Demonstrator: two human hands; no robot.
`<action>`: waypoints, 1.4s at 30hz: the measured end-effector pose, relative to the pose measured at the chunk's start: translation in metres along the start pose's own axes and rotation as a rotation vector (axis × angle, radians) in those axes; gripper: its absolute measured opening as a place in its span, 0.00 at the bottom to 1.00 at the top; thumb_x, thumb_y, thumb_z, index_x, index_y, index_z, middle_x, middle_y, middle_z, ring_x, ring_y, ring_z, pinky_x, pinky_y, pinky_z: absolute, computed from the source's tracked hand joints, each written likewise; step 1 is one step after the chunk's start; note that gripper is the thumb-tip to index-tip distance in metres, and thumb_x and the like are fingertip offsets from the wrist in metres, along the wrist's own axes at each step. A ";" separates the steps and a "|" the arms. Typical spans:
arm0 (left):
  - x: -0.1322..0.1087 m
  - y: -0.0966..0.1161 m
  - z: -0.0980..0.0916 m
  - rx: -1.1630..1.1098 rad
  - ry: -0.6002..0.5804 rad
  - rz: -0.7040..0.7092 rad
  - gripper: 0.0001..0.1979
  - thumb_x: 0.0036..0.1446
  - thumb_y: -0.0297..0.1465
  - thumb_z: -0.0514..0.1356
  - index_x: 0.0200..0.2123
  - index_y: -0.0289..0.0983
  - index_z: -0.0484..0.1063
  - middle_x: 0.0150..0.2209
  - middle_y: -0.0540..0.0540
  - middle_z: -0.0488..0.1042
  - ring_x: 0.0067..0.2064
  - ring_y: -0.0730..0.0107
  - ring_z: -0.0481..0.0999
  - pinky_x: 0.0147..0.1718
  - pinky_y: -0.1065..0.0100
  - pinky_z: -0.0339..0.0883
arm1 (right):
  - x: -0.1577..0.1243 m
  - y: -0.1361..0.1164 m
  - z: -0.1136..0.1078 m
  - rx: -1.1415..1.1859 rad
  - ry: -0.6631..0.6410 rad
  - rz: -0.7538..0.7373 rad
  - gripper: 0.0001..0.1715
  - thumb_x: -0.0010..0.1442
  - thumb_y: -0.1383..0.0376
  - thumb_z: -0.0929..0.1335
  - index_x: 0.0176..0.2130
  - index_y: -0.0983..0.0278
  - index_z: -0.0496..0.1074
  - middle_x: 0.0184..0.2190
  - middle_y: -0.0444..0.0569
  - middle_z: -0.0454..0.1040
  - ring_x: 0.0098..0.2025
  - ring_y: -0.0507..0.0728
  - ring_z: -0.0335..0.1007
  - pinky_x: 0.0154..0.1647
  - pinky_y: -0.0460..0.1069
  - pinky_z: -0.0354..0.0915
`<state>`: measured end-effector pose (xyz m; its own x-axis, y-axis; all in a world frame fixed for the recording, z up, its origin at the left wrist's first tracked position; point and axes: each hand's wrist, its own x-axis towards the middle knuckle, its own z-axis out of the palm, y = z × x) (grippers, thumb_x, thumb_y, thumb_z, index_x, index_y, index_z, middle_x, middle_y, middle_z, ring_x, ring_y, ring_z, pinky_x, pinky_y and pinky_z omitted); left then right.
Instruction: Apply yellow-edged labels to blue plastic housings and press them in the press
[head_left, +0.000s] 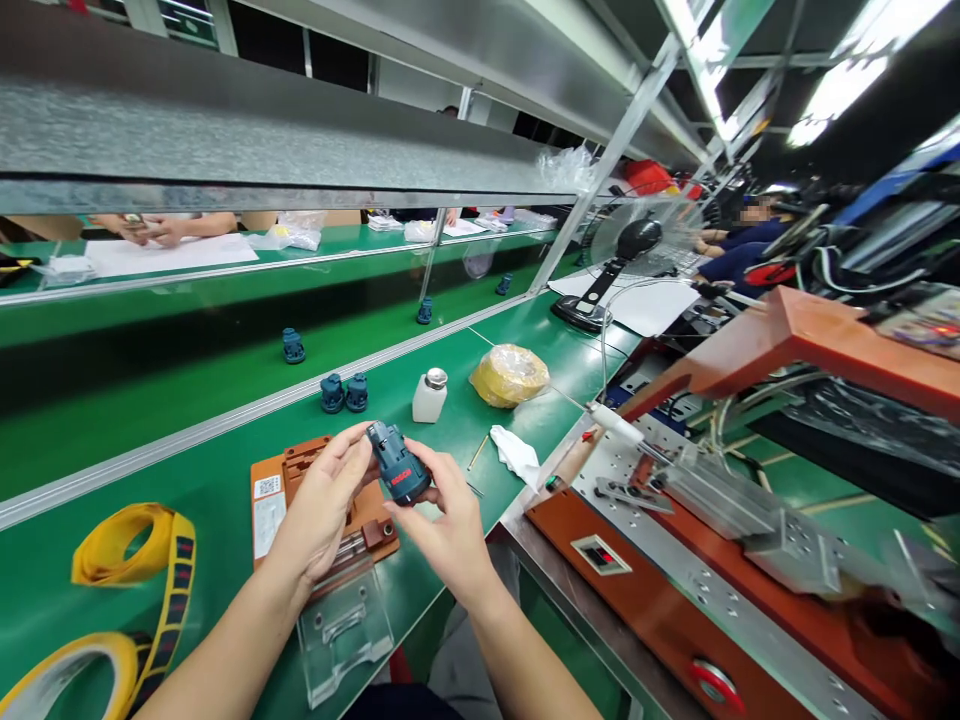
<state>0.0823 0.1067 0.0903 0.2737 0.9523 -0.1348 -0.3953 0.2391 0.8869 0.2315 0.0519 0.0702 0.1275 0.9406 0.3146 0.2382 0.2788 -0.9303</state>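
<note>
Between my two hands is a dark blue plastic tool housing (401, 465) with red BOSCH lettering on its side, held tilted above the bench. The fingers of my left hand (330, 495) close on its upper left end. My right hand (454, 525) grips the lower right end with thumb and fingers. Under my hands lies an orange-brown fixture (304, 460) with a white QR label, partly hidden by my left hand. A clear plastic plate (345, 635) is in front of it. Two similar blue housings (343, 393) stand just beyond the fixture.
A yellow label roll (127, 545) lies at left. A white pump bottle (430, 396), wrapped yellow tape (510, 376) and white cloth (515, 456) are ahead. An orange machine (637, 570) borders the right, a fan (615, 260) behind. More housings (293, 346) sit on the green belt.
</note>
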 end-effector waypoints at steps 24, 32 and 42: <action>-0.017 -0.024 0.020 -0.035 -0.120 -0.002 0.37 0.49 0.29 0.75 0.61 0.43 0.66 0.49 0.45 0.79 0.53 0.64 0.78 0.55 0.67 0.69 | -0.017 0.019 -0.002 -0.407 0.074 -0.451 0.40 0.62 0.78 0.64 0.69 0.60 0.56 0.50 0.57 0.70 0.55 0.63 0.70 0.55 0.59 0.73; -0.023 -0.026 0.027 -0.121 -0.085 -0.163 0.35 0.54 0.40 0.72 0.63 0.42 0.67 0.53 0.39 0.79 0.58 0.53 0.76 0.61 0.55 0.65 | -0.023 0.026 -0.017 -0.274 0.083 -0.293 0.38 0.58 0.74 0.71 0.64 0.57 0.62 0.47 0.53 0.71 0.47 0.62 0.74 0.45 0.55 0.76; -0.020 -0.064 0.061 0.081 -0.208 -0.424 0.34 0.42 0.39 0.78 0.52 0.38 0.76 0.51 0.37 0.80 0.53 0.46 0.79 0.52 0.52 0.74 | -0.067 0.036 -0.067 -0.459 0.049 -0.285 0.41 0.61 0.59 0.73 0.67 0.60 0.58 0.51 0.57 0.70 0.51 0.62 0.72 0.49 0.55 0.74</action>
<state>0.1560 0.0611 0.0631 0.5689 0.7139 -0.4083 -0.1432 0.5749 0.8056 0.2963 -0.0137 0.0283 0.0386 0.8266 0.5615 0.6644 0.3985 -0.6323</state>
